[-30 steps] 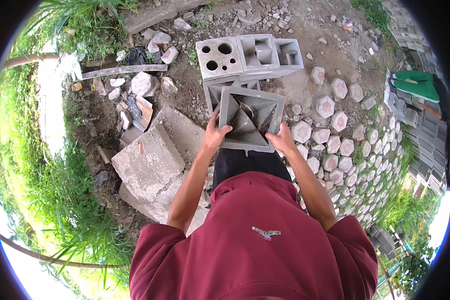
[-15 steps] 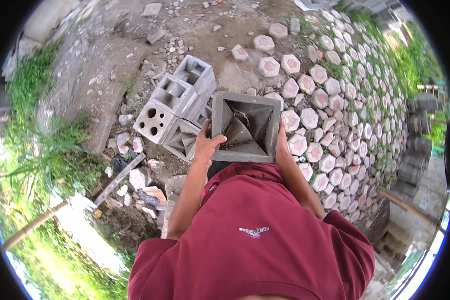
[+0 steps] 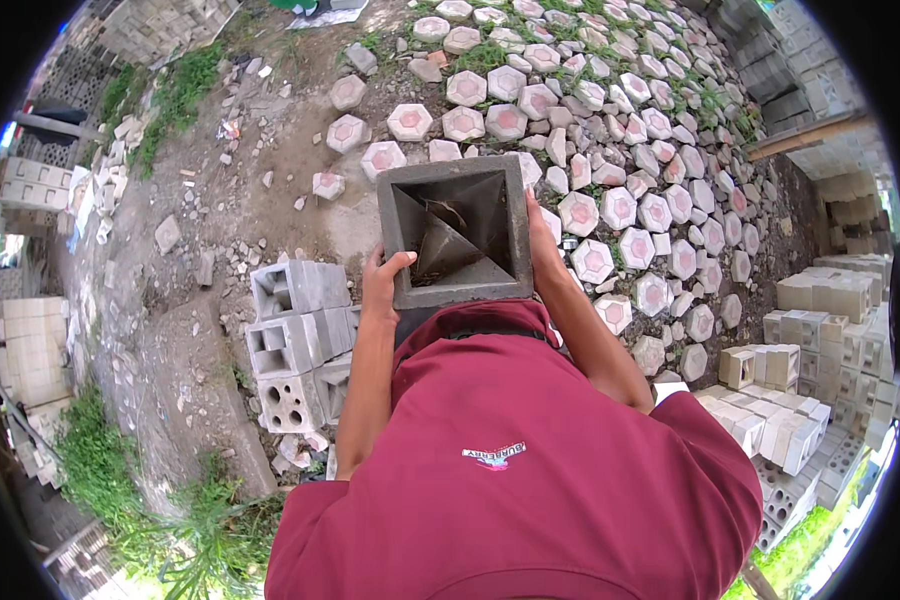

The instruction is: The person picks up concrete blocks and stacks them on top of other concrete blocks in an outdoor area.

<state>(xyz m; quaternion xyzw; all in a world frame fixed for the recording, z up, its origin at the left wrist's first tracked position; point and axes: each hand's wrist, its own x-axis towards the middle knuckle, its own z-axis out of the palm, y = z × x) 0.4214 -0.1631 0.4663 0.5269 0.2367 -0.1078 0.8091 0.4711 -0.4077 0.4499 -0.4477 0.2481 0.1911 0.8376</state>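
Between both hands I carry a square grey concrete block [image 3: 454, 292], held in front of my waist. Its upper face is hollow, with slanting inner faces and a diagonal ridge, and some dry plant bits lie inside. My left hand [image 3: 381, 278] grips the left side, the thumb over the near left rim. My right hand [image 3: 543, 240] presses along the right side; its fingertips beneath are hidden. Left of my left forearm, a small stack of light grey hollow blocks [image 3: 295, 340] stands on the ground, one with round holes.
Hexagonal pavers [image 3: 505, 121] with pinkish centres spread over the ground ahead and right. Pale blocks [image 3: 770, 415] are piled at the right, and more block stacks [image 3: 30, 345] stand far left. Weeds [image 3: 100, 460] grow at the left by a concrete strip [image 3: 205, 380].
My body and view have turned to the right, so the small block stack now sits farther left and lower. The concrete block stays in both hands.
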